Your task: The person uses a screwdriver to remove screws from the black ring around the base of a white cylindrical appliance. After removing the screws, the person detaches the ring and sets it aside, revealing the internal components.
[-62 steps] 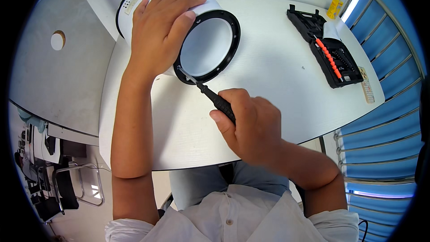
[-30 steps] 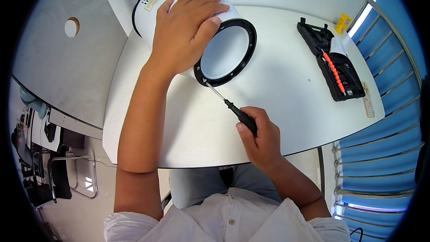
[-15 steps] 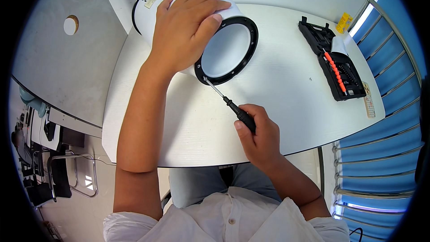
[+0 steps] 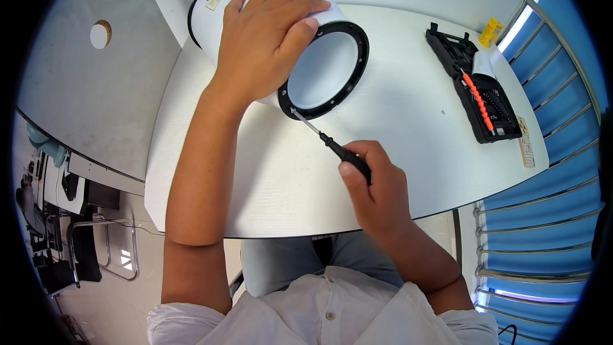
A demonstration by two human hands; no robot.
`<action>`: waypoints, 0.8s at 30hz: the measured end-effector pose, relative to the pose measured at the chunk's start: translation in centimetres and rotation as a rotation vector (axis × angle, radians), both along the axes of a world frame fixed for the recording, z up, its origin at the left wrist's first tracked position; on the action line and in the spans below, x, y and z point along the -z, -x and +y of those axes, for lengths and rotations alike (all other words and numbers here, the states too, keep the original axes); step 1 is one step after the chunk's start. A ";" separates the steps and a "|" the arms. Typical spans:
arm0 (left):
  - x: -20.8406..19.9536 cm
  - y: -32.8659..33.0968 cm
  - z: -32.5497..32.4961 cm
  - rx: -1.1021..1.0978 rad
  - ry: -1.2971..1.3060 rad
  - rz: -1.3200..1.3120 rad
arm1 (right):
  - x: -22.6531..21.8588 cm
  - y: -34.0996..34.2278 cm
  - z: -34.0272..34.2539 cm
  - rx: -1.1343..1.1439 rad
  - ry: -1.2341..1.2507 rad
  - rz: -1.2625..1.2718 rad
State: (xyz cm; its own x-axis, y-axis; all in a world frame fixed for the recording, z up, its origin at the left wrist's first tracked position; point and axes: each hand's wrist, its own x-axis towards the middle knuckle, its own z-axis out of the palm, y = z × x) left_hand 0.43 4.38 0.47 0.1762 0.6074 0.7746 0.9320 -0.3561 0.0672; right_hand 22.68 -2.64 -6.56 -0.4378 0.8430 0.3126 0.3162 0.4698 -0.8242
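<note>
A white cylindrical appliance lies on its side on the white table, its round end with a black ring facing me. Small screws or holes dot that ring. Across the top of the cylinder rests my left hand, fingers stretched out over the curve and thumb near the ring. My right hand is closed around the black handle of a screwdriver. Its metal shaft points up and left, and the tip meets the lower left of the ring. Whether the tip sits in a screw is too small to tell.
An open black tool case with a flexible orange shaft lies at the table's right. Beside it are a yellow packet and a bit strip. A metal railing runs along the right; a grey panel stands left.
My right hand has shifted slightly right and turned on the screwdriver's handle, which now slants a little flatter. The tip stays at the ring, and my left hand has barely moved.
</note>
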 end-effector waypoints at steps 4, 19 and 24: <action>0.0 0.1 0.2 0.014 -0.012 0.001 | -0.3 -0.5 0.1 -0.038 0.202 0.030; 0.0 0.2 0.2 0.050 -0.033 0.001 | 1.3 -0.1 0.7 0.127 -0.583 -0.106; -0.1 0.1 0.3 0.044 -0.033 0.005 | 1.8 0.3 0.0 0.091 -0.438 -0.078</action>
